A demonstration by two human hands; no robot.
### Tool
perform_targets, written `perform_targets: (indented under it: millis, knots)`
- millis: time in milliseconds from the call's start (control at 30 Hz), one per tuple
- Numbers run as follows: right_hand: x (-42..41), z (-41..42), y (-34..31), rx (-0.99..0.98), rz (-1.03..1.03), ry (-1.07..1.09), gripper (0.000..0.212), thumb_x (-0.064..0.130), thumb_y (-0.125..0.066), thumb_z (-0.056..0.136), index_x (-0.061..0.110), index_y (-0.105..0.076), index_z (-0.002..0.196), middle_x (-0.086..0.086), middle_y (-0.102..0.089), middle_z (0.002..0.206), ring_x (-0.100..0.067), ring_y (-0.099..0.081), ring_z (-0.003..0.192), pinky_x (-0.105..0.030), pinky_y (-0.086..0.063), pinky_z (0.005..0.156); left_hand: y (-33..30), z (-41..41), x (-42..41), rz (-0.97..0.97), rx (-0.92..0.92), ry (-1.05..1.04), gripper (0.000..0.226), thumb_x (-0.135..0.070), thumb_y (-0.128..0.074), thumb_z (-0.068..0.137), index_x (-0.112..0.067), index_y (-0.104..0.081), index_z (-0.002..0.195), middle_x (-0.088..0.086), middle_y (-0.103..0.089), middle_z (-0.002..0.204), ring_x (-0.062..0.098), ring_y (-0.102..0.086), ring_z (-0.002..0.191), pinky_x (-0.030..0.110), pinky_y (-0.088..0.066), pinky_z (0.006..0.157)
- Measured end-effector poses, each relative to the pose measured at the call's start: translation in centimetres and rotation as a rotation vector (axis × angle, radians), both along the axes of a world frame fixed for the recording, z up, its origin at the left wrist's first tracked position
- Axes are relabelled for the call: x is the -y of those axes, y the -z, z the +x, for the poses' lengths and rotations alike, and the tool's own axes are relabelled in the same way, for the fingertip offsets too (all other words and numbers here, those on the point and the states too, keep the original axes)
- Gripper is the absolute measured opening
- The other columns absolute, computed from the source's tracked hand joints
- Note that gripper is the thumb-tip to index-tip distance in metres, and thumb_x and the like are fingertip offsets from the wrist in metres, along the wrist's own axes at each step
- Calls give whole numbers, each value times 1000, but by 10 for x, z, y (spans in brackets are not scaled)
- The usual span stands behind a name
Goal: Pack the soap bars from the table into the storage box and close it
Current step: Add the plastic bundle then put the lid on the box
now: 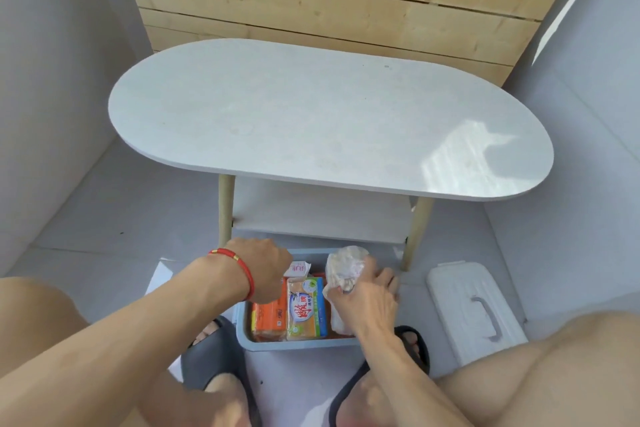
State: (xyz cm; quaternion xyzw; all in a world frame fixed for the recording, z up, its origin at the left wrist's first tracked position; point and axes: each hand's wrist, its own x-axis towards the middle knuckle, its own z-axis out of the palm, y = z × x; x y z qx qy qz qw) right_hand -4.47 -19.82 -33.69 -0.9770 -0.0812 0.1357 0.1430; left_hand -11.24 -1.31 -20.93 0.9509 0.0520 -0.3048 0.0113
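Observation:
A pale blue storage box (294,343) stands open on the floor between my feet. Inside it lie an orange soap pack (268,317), a yellow and blue soap pack (307,310) and a small white soap box (297,269). My left hand (265,269), with a red cord on the wrist, reaches into the box's far left corner; its fingers are hidden from view. My right hand (369,295) grips a soap bar in a clear wrapper (344,267) over the right side of the box. The white lid (476,310) with a handle lies on the floor to the right.
A white oval table (311,121) with a lower shelf (322,215) stands just beyond the box, its wooden legs (417,236) close to the box's far corners. My feet in dark slippers (207,354) flank the box. A wooden plank wall rises behind.

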Motion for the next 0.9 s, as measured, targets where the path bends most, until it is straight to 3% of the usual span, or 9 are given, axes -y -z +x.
perform_targets:
  millis: [167, 267, 400, 500, 633, 700, 800, 900]
  knots:
    - [-6, -9, 41, 73, -110, -59, 79, 61, -64, 79, 21, -39, 141, -10, -51, 125, -27, -46, 113, -38, -41, 94, 14, 7, 0, -46, 76, -14, 36, -24, -47, 92, -23, -55, 127, 6, -67, 111, 25, -65, 92, 32, -50, 68]
    - [-8, -17, 48, 76, -213, -131, 69, 52, -61, 89, 15, -41, 144, -16, -48, 140, -32, -45, 126, -41, -41, 101, 25, 14, 6, -30, 46, 7, 36, -24, -47, 92, -23, -54, 128, 7, -67, 115, 27, -65, 94, 34, -49, 69]
    - [1, -26, 44, -33, -155, -238, 62, 34, -64, 93, 17, -39, 147, -13, -42, 150, -32, -41, 137, -42, -41, 109, 47, 21, 19, -46, -68, 45, 41, -22, -48, 92, -23, -54, 133, 7, -65, 124, 28, -65, 105, 38, -55, 84]
    - [11, -10, 32, -175, -70, -286, 54, 29, -61, 95, 20, -43, 145, -8, -47, 146, -29, -48, 132, -39, -48, 102, 62, 27, 32, -74, -107, 91, 45, -24, -50, 94, -23, -50, 139, 6, -62, 133, 29, -62, 117, 42, -54, 96]
    - [46, 45, 11, -230, 350, -6, 31, 22, -57, 96, 23, -64, 127, -2, -70, 118, -21, -64, 108, -32, -51, 92, 66, 45, 55, -149, -7, 135, 50, -16, -50, 91, -25, -47, 141, 6, -58, 133, 30, -57, 121, 44, -52, 96]
    - [73, 73, 6, -210, 460, 159, 21, 19, -60, 95, 23, -70, 113, 2, -70, 101, -15, -64, 93, -24, -46, 83, 64, 56, 69, -207, 54, 152, 51, -18, -51, 91, -25, -48, 142, 5, -55, 141, 30, -54, 127, 45, -49, 102]
    - [122, 108, 13, -281, 480, 364, 15, 19, -59, 90, 21, -73, 95, 0, -69, 84, -22, -64, 77, -26, -49, 70, 62, 72, 94, -313, 126, 211, 49, -16, -49, 90, -21, -53, 139, 3, -54, 145, 27, -52, 129, 42, -47, 106]
    - [177, 126, 31, -316, 350, 559, 16, 13, -54, 86, 13, -63, 73, -6, -58, 70, -26, -53, 68, -26, -38, 57, 69, 90, 122, -389, 139, 261, 49, -18, -49, 92, -22, -52, 140, 2, -53, 146, 24, -50, 131, 38, -45, 107]
